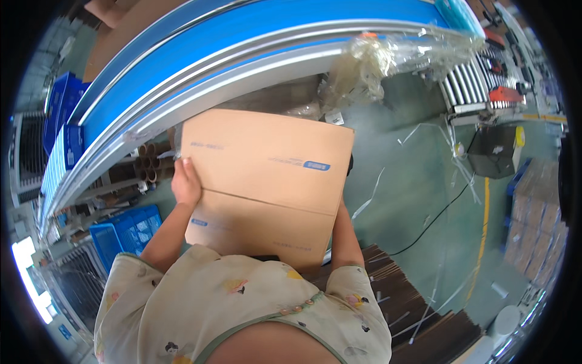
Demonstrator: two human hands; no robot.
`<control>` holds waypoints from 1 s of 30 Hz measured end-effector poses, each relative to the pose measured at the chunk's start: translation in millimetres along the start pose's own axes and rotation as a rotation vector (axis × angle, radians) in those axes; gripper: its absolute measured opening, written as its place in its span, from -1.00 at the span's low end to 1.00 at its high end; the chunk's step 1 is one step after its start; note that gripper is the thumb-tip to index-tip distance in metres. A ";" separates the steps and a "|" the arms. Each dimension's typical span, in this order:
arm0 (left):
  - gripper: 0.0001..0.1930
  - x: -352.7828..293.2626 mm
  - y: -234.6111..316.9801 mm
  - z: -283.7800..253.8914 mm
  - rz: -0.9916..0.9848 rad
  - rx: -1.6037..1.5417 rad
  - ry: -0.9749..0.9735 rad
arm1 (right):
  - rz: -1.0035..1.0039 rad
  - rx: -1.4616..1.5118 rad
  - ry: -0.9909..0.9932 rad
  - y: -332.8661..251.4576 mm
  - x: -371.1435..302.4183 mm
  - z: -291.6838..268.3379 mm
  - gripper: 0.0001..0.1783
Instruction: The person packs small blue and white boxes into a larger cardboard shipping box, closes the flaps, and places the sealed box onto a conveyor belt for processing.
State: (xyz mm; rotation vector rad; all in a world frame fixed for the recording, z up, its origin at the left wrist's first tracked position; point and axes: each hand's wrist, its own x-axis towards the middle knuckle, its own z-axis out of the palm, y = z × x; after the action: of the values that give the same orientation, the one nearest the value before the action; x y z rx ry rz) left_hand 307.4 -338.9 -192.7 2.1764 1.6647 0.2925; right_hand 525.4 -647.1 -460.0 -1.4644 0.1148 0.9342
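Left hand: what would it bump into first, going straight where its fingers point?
Probably the silver side rail of the blue conveyor, though depth is unclear, so the left hand might pass beneath it.

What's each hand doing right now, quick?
Left hand: holding the carton by its left edge.
Right hand: hidden by the carton, so its grip cannot be told.

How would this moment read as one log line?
left hand: gripping cardboard by left edge | right hand: hidden by cardboard | cardboard: creased, blue print | blue conveyor: beyond cardboard
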 end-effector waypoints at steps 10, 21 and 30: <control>-0.50 17.1 -9.2 -3.8 -0.010 0.044 -0.012 | 0.343 0.395 -0.059 -9.8 -27.4 31.3 -0.29; -0.48 44.1 -46.5 -5.3 0.059 -0.053 0.012 | 0.248 0.312 -0.066 -34.9 -31.2 42.3 -0.35; -0.32 -1.2 37.6 -9.4 -0.033 0.248 -0.177 | 0.276 0.274 0.197 -35.1 -91.2 -3.7 -0.27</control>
State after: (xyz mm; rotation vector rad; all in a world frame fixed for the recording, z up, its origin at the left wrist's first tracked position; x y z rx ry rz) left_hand 336.5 -346.8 -168.3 2.2699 1.7104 -0.1199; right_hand 487.9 -686.8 -378.9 -1.3002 0.5807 0.9503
